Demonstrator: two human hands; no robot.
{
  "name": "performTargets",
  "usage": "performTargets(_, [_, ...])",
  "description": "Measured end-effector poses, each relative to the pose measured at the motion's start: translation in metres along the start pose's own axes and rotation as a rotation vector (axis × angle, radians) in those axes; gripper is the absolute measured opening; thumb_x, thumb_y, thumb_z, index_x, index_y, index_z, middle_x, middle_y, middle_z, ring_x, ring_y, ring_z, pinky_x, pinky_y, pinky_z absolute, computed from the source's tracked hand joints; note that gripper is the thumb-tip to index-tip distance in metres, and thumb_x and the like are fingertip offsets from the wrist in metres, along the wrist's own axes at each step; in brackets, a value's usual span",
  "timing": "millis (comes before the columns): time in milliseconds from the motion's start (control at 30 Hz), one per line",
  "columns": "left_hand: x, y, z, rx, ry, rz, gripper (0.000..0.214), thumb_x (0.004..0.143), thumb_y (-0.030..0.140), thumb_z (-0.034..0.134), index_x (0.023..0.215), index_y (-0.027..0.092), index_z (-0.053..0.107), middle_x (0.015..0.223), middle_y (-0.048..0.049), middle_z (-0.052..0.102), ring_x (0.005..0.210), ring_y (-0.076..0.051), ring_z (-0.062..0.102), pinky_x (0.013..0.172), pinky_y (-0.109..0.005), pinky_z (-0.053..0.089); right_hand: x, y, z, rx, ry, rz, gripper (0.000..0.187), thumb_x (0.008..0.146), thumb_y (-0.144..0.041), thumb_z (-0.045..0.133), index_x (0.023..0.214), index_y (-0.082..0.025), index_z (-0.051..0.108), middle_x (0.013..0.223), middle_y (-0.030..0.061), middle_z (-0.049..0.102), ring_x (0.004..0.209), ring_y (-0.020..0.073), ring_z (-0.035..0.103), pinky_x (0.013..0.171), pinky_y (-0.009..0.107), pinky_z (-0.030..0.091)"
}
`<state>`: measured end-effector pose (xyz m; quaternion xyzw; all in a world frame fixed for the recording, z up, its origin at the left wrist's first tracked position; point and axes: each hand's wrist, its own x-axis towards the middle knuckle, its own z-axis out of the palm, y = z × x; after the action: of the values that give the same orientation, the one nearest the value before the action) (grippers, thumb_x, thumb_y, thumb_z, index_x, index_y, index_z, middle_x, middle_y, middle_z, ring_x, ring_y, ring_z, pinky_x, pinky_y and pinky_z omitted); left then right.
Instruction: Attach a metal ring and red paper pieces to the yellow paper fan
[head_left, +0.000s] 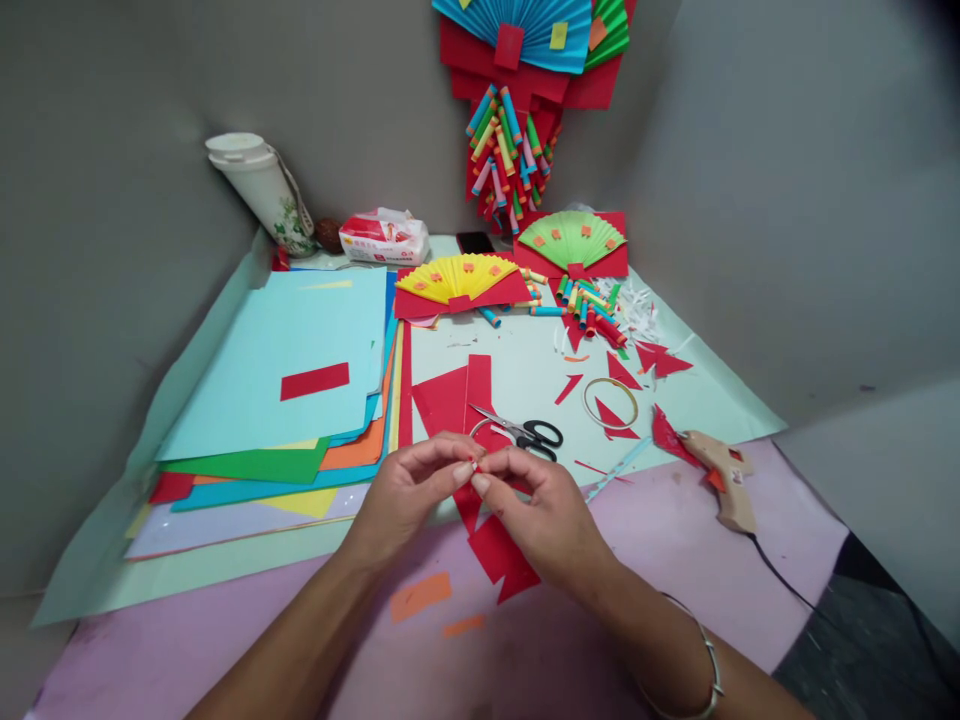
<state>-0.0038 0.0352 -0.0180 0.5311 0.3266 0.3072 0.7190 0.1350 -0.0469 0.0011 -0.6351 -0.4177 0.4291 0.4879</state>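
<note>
Both my hands meet at the middle of the table, fingertips pinched together. Between the fingertips of my left hand (416, 490) and my right hand (551, 505) is a small red piece of paper (475, 466), mostly hidden by the fingers; a speck of white shows on it. Just beyond lie black-handled scissors (541, 434), blades partly apart, over cut red paper (442, 398). Under and in front of my right hand are more red paper pieces (504, 560). Two orange scraps (421, 596) lie nearer to me.
Stacked coloured sheets (277, 340) lie left, a red strip (315, 382) on top. Behind are a yellow fan (461, 278), a green fan (574, 240), paper rolls (589, 308), a tissue pack (384, 238) and a leaning cup (262, 190). At right are a tape roll (636, 405) and glue gun (724, 475).
</note>
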Motion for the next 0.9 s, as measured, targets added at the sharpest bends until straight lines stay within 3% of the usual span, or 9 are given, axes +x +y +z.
performTargets(167, [-0.003,-0.002,0.002,0.031,0.029,0.059,0.005,0.080,0.026,0.072,0.082,0.022,0.074,0.094,-0.0028,0.068,0.091,-0.019,0.062,0.083,-0.029,0.049,-0.003,0.001,0.002,-0.125,0.077,-0.144,0.012,0.085,-0.021,0.057,0.083,-0.021,0.069,0.080,0.0001,0.069,0.076,0.0149,0.062,0.066,0.025,0.046])
performTargets(433, [-0.008,-0.007,0.008,0.266,0.152,0.256,0.006,0.083,0.026,0.068,0.086,0.022,0.072,0.095,-0.0034,0.068,0.094,-0.020,0.062,0.088,-0.031,0.047,-0.002,0.013,0.007,-0.417,0.208,-0.486,0.013,0.088,-0.017,0.054,0.086,-0.019,0.066,0.079,0.0038,0.067,0.077,0.0184,0.060,0.072,0.031,0.045])
performTargets(533, [-0.009,-0.006,0.012,0.266,0.173,0.249,0.007,0.084,0.026,0.067,0.087,0.022,0.071,0.096,-0.0036,0.068,0.094,-0.019,0.062,0.087,-0.031,0.047,-0.002,0.017,0.008,-0.521,0.253,-0.599,0.013,0.088,-0.015,0.052,0.085,-0.018,0.064,0.078,0.0050,0.066,0.077,0.0194,0.058,0.073,0.032,0.044])
performTargets(600, [-0.010,-0.003,0.013,0.219,0.157,0.204,0.008,0.083,0.027,0.068,0.088,0.022,0.071,0.096,-0.0036,0.069,0.093,-0.019,0.063,0.085,-0.030,0.048,-0.002,0.017,0.007,-0.506,0.259,-0.590,0.012,0.087,-0.015,0.053,0.084,-0.018,0.064,0.078,0.0049,0.066,0.076,0.0191,0.058,0.073,0.032,0.045])
performTargets(767, [-0.012,0.001,0.016,0.171,0.121,0.144,0.013,0.082,0.030,0.069,0.090,0.021,0.072,0.095,-0.0035,0.070,0.092,-0.019,0.063,0.081,-0.027,0.048,-0.003,0.015,0.003,-0.312,0.177,-0.390,0.009,0.085,-0.017,0.057,0.085,-0.019,0.066,0.080,0.0025,0.067,0.075,0.0157,0.061,0.070,0.027,0.047])
performTargets(900, [-0.012,-0.002,0.016,0.214,0.173,0.149,0.014,0.081,0.032,0.070,0.088,0.020,0.072,0.092,-0.0036,0.069,0.090,-0.019,0.063,0.081,-0.028,0.048,-0.003,0.014,0.002,-0.362,0.181,-0.414,0.010,0.084,-0.016,0.057,0.083,-0.017,0.067,0.079,0.0033,0.067,0.077,0.0171,0.060,0.073,0.030,0.046])
